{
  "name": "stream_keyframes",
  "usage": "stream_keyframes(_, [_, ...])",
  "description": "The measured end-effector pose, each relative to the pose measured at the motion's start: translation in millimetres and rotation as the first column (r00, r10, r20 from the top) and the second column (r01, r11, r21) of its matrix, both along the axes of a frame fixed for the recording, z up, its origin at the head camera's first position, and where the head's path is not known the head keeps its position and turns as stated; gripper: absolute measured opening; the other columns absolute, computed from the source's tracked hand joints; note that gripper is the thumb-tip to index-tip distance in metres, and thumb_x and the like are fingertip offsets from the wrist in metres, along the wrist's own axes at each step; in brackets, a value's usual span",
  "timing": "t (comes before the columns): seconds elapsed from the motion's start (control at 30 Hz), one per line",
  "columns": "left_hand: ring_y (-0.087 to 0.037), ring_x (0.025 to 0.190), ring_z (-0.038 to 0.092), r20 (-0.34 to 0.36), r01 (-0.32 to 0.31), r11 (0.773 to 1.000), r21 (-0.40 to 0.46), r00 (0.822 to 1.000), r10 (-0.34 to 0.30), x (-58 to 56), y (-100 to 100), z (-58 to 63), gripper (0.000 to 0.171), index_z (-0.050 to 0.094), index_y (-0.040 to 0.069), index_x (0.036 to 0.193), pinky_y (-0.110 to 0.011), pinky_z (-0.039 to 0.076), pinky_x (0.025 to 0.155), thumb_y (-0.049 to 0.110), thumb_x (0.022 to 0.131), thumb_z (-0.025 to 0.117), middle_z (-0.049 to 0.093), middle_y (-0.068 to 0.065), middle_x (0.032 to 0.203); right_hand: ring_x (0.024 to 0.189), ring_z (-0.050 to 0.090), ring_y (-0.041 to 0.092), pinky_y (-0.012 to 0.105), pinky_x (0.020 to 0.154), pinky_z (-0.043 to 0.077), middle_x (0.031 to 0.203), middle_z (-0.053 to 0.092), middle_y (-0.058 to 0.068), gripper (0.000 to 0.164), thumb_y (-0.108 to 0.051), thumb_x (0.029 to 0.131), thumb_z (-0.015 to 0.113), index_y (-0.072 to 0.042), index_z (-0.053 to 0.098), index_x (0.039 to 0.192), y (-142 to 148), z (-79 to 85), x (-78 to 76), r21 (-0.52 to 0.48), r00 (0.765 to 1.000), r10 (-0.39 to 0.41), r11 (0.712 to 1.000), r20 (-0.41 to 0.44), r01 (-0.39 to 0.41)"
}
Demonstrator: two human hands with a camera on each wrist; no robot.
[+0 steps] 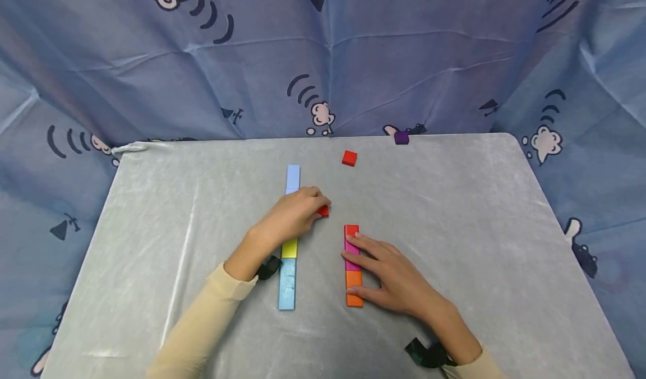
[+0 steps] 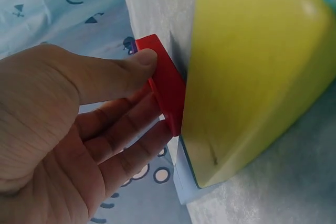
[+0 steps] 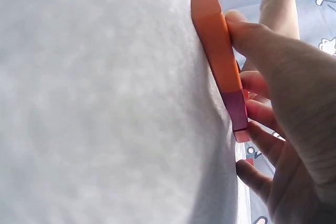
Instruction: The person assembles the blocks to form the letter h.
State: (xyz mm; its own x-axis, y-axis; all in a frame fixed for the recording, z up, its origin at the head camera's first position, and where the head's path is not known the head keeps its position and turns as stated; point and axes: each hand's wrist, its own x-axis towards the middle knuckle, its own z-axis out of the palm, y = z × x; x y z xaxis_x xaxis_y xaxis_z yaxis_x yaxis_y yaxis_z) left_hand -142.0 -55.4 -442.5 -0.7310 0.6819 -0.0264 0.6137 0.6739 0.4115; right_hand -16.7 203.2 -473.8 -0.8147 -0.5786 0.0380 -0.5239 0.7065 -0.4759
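Note:
My left hand [image 1: 295, 213] pinches a small red block [image 2: 167, 85] between thumb and fingers, just right of a straight row of blocks. That row has a light blue block [image 1: 293, 176] at its far end, a yellow block [image 1: 289, 249], and a teal-blue block [image 1: 286, 283] at its near end; the left hand covers part of it. Spread over a second row, the fingers of my right hand [image 1: 391, 275] touch its blocks. This shorter row runs from a red block [image 1: 351, 230] through a magenta block [image 1: 353, 266] to an orange block [image 1: 355, 300].
A loose red block [image 1: 349, 158] lies near the back of the table [image 1: 479, 211]. Behind it to the right, a dark purple block [image 1: 401, 137] sits at the table's back edge. A patterned blue curtain [image 1: 404, 59] hangs around the back and sides.

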Motion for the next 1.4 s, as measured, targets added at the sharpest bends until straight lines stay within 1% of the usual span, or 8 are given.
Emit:
stream_keyframes(0.23, [-0.022,0.097,0.067,0.004,-0.010,1.000,-0.022,1.000,0.010,2.8,1.1,0.9,0.026,0.076,0.007,0.123,-0.037,0.062,0.085,0.001,0.098,0.070,0.072,-0.007,0.107,0.148,0.052,0.032,0.058,0.115,0.050,0.164,0.050,0.005,0.070,-0.052,0.089,0.082,-0.024,0.062,0.150,-1.0,-1.6,1.0,-0.008,1.000,-0.003,1.000,0.000,0.003])
stream_keyframes(0.47, [-0.022,0.098,0.066,0.022,-0.020,0.998,-0.054,1.000,0.021,3.7,0.6,-1.0,0.027,0.075,0.008,0.125,-0.036,0.062,0.085,0.003,0.098,0.071,0.070,-0.006,0.107,0.148,0.052,0.032,0.058,0.116,0.049,0.164,0.050,0.005,0.071,-0.051,0.089,0.082,-0.025,0.061,0.151,0.0,-2.2,1.6,-0.001,1.000,-0.004,1.000,0.003,0.004])
stream_keyframes(0.57, [-0.023,0.099,0.067,0.026,-0.027,0.998,-0.053,0.999,0.028,4.2,0.8,-1.0,0.027,0.076,0.008,0.124,-0.036,0.061,0.085,0.002,0.098,0.072,0.071,-0.006,0.108,0.148,0.051,0.031,0.058,0.116,0.049,0.165,0.050,0.005,0.072,-0.050,0.089,0.083,-0.026,0.059,0.152,0.7,-2.2,1.2,0.002,1.000,-0.004,1.000,0.008,0.004])
stream_keyframes(0.77, [-0.023,0.098,0.066,0.031,-0.018,0.998,-0.058,0.999,0.020,4.6,2.7,-0.9,0.027,0.076,0.008,0.123,-0.035,0.061,0.086,0.001,0.098,0.071,0.071,-0.006,0.108,0.149,0.050,0.032,0.059,0.116,0.049,0.165,0.050,0.005,0.073,-0.050,0.088,0.084,-0.025,0.060,0.152,2.2,-2.1,1.9,0.006,1.000,-0.011,1.000,0.009,0.011])
stream_keyframes(1.03, [-0.023,0.097,0.065,0.013,-0.029,0.998,-0.062,0.999,0.030,4.6,2.8,-0.1,0.026,0.076,0.007,0.122,-0.034,0.061,0.085,0.000,0.097,0.071,0.070,-0.007,0.107,0.148,0.051,0.032,0.059,0.116,0.049,0.164,0.050,0.006,0.074,-0.049,0.087,0.085,-0.024,0.060,0.152,1.5,-0.9,1.0,-0.003,1.000,-0.012,1.000,0.006,0.012])
stream_keyframes(1.27, [-0.023,0.097,0.065,0.024,-0.025,0.997,-0.066,0.999,0.027,4.1,1.0,0.6,0.025,0.076,0.007,0.122,-0.035,0.061,0.084,0.003,0.098,0.073,0.070,-0.007,0.107,0.148,0.051,0.033,0.060,0.116,0.049,0.164,0.051,0.007,0.074,-0.048,0.087,0.086,-0.024,0.060,0.152,0.7,-2.3,0.3,-0.009,1.000,-0.009,1.000,0.005,0.009])
stream_keyframes(1.4, [-0.023,0.098,0.066,0.038,-0.030,0.998,-0.062,0.999,0.033,4.5,-1.0,1.2,0.030,0.073,0.006,0.128,-0.036,0.061,0.086,0.005,0.098,0.074,0.071,-0.008,0.109,0.149,0.051,0.031,0.058,0.117,0.048,0.164,0.051,0.005,0.079,-0.049,0.086,0.086,-0.023,0.057,0.154,0.0,-3.7,-0.4,-0.011,1.000,-0.007,1.000,-0.001,0.007])
